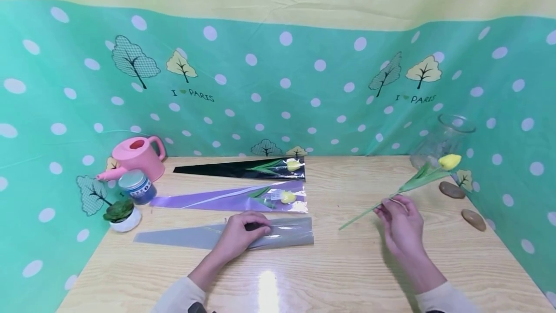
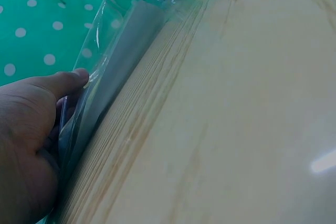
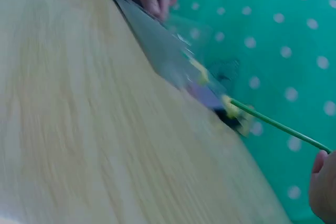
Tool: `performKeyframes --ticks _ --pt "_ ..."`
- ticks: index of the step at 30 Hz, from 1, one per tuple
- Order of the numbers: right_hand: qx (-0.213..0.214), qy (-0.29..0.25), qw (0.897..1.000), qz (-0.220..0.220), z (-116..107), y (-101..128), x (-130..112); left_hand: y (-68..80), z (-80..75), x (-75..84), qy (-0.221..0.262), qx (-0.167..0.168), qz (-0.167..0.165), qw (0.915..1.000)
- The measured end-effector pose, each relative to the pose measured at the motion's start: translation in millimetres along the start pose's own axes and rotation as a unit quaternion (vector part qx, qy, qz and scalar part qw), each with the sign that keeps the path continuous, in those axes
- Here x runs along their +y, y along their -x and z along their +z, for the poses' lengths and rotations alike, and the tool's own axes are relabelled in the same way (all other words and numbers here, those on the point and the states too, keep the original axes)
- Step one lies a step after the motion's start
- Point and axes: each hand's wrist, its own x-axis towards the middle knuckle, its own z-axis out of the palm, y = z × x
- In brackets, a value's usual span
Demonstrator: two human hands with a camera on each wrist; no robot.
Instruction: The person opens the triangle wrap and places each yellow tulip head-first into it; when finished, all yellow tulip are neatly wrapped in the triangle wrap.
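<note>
The right hand (image 1: 401, 223) pinches the light, bendy tulip (image 1: 449, 161) mid-stem at the table's (image 1: 347, 274) three o'clock, while the left hand (image 1: 243, 233) pins a thin, slippery grey sleeve (image 1: 191, 236) flat near six o'clock.

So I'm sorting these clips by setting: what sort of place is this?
Probably a staged tabletop for flower wrapping, not a real shop: a wooden table ringed by a dotted backdrop, with tulips in sleeves and a pink watering can.
</note>
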Motion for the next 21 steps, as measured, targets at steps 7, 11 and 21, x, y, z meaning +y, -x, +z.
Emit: performKeyframes --ticks 7,11,21 --pt "0.032 0.010 0.999 0.032 26 4 33 -0.8 1.6 -1.5 0.004 -0.005 -0.004 1.0000" --pt "0.024 0.023 0.998 0.056 31 7 52 -1.3 1.0 -1.8 0.003 -0.006 -0.006 1.0000" --pt "0.025 0.016 0.998 0.063 52 19 81 0.0 -0.4 -0.7 0.001 -0.001 0.004 1.0000"
